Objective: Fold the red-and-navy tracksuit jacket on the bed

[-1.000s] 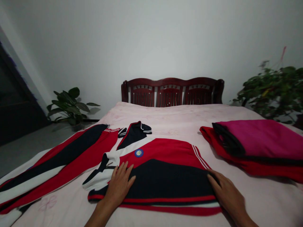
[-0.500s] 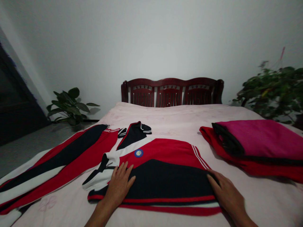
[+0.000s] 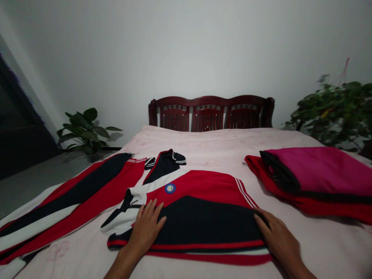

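Your left hand (image 3: 147, 223), fingers slightly apart, and right hand (image 3: 279, 237), finger closure unclear, touch one tracksuit jacket (image 3: 209, 221); of two plants (image 3: 89, 135), one seems in a pot (image 3: 94, 157).

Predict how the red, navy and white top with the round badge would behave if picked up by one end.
The top would probably sag limply, since it lies flat on the bedspread like soft cloth. Its folds may fall open, as loose layers show along the near edge. Rolling seems unlikely, given its flat shape.
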Demonstrator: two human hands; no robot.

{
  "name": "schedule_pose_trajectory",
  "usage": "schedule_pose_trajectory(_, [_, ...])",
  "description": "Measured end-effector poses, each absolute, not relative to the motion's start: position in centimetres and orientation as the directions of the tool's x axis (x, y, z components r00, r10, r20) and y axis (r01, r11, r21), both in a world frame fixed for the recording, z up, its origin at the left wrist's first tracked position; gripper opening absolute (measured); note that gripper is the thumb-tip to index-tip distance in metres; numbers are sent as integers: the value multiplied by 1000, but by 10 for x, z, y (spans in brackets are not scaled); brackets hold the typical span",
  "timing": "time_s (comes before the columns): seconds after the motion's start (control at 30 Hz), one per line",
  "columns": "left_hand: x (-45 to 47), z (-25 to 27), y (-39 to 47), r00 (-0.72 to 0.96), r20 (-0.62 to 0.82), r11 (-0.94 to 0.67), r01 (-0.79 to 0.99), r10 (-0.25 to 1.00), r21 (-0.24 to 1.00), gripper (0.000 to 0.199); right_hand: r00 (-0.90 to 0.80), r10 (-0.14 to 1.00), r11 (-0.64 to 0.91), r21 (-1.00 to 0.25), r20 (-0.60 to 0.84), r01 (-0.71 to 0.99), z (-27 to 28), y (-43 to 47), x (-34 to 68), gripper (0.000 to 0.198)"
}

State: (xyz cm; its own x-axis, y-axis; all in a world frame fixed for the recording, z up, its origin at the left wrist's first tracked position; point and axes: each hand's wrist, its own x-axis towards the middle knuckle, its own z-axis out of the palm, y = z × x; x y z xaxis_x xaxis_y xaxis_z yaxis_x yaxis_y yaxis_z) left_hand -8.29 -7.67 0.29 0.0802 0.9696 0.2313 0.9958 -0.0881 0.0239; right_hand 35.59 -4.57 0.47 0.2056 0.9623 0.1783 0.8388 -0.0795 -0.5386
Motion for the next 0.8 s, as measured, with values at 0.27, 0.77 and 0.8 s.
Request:
schedule_pose_trajectory(0.27, [-81, 9, -77, 73, 204, -79, 997, 976, 21, 49, 196, 963, -66, -542, 187, 838, 3, -45, 358, 52])
schedule_pose_trajectory(0.77, [-83, 2, -76, 89, 247, -93, 996, 965, 4, 48, 201, 962, -74, -530, 186, 845, 3, -45, 357, 55])
schedule_pose_trajectory(0.8, [-84, 1, -76, 90, 251, -94, 996, 964, 2, 48, 200, 961, -72, -531, 188, 844, 3, -45, 357, 55])
